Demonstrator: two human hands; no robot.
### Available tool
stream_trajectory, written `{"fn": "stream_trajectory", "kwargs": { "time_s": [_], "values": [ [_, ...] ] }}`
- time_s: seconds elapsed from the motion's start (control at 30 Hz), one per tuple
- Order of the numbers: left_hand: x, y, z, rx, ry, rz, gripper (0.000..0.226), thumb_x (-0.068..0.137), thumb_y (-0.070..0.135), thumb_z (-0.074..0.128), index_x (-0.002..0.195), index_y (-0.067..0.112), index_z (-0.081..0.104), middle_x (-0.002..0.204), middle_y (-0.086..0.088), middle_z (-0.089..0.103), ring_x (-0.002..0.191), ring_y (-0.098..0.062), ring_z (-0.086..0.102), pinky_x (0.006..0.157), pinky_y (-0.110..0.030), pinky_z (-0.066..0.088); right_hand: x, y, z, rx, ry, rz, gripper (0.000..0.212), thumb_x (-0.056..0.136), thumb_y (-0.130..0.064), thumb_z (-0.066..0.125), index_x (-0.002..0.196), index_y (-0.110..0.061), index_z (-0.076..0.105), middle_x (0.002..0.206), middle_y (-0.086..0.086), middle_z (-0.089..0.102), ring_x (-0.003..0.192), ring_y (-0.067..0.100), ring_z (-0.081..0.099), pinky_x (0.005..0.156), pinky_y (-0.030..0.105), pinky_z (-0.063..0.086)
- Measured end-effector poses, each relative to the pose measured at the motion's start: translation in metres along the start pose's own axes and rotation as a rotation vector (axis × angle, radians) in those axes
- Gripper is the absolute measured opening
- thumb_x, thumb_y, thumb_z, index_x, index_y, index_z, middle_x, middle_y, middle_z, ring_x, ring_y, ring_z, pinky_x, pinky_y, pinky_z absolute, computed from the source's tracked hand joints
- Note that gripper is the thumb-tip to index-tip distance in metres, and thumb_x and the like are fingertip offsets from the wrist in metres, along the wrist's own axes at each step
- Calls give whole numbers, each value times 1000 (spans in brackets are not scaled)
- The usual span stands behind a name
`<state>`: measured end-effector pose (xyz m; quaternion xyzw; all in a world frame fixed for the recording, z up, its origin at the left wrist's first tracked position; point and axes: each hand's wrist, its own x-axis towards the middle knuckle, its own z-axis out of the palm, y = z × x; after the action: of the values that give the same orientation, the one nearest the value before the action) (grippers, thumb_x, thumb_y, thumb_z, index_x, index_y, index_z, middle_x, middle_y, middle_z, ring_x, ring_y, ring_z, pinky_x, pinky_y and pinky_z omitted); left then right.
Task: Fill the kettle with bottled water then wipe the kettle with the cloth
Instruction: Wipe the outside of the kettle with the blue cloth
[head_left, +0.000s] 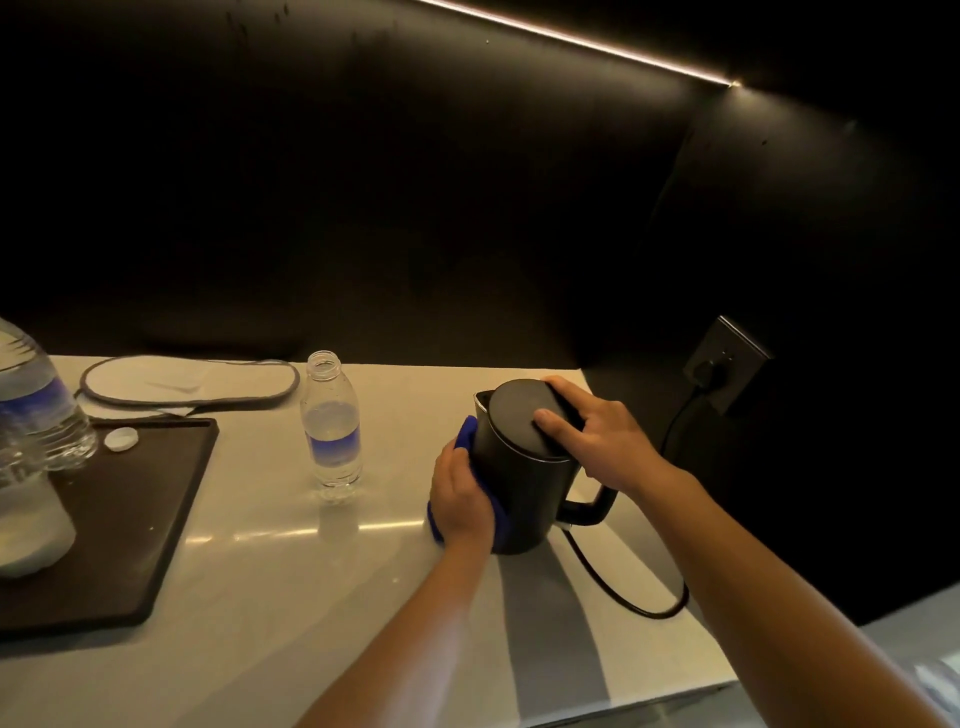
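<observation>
A black electric kettle (524, 488) stands on the pale counter, lid closed, handle pointing right. My left hand (462, 499) presses a blue cloth (466, 432) against the kettle's left side; most of the cloth is hidden under the hand. My right hand (592, 431) rests flat on the lid and upper rim, thumb on top of the lid. An uncapped clear water bottle (332, 426) with a blue label stands to the left of the kettle, apart from it. I cannot tell how much water it holds.
A dark tray (156, 514) at the left holds a white bottle cap (121, 439), a large water bottle (36, 405) and a white cup (31, 525). Behind lies a flat white slipper (187, 382). The kettle's black cord (639, 597) loops right to a wall socket (727, 364).
</observation>
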<state>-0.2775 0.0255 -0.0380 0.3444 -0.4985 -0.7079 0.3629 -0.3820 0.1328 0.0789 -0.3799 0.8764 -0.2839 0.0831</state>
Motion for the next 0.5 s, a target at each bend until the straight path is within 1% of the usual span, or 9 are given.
{"fn": "stream_trajectory", "kwargs": {
  "time_s": [0.07,0.1,0.13,0.2,0.23,0.3,0.37,0.5],
  "values": [
    [12,5,-5,-47,-135,-70,39,93,38,40,99,11,67,94,-12,70,92,-29,64,91,-50,50,0,2,1,-2,5,-12,65,87,-68,46,144,-44,30,125,-4,55,103,15,51,75,26,45],
    [18,10,-6,-63,-196,-121,41,94,37,41,100,6,67,96,-17,70,95,-34,64,91,-50,50,1,2,1,-3,3,-14,65,86,-68,45,145,-44,30,128,-3,55,103,15,51,75,26,46],
    [24,18,-6,-89,-246,-180,42,96,35,42,101,1,67,98,-20,70,96,-37,63,89,-48,51,1,3,1,-7,2,-15,65,86,-69,45,145,-44,30,129,-2,55,104,15,51,76,27,46],
    [34,33,-7,-76,-325,-287,41,99,31,42,100,1,69,94,-17,71,91,-31,63,82,-38,51,1,3,2,-14,7,-20,65,86,-68,45,145,-43,30,129,-2,56,103,15,52,78,28,46],
    [40,37,-7,-29,-370,-327,40,99,32,42,97,4,71,92,-15,72,90,-28,64,82,-37,51,1,3,2,-17,11,-24,65,86,-69,45,145,-43,30,128,-2,56,103,15,52,80,29,48],
    [54,41,-6,60,-422,-400,40,98,38,45,95,10,73,94,-15,74,95,-29,65,90,-40,50,2,3,2,-17,12,-20,66,85,-70,44,144,-44,30,127,-3,57,104,16,53,83,34,52],
    [67,41,-4,137,-456,-461,41,96,44,48,99,11,73,99,-16,75,102,-33,64,101,-44,46,3,3,4,-16,11,-11,67,84,-73,43,144,-46,29,128,-3,56,105,17,54,85,39,54],
    [78,38,1,185,-468,-539,44,92,48,51,105,12,72,102,-16,74,106,-34,63,108,-48,41,3,3,5,-21,12,-10,66,85,-73,42,143,-45,29,129,-4,55,105,17,54,84,39,54]
  ]
}}
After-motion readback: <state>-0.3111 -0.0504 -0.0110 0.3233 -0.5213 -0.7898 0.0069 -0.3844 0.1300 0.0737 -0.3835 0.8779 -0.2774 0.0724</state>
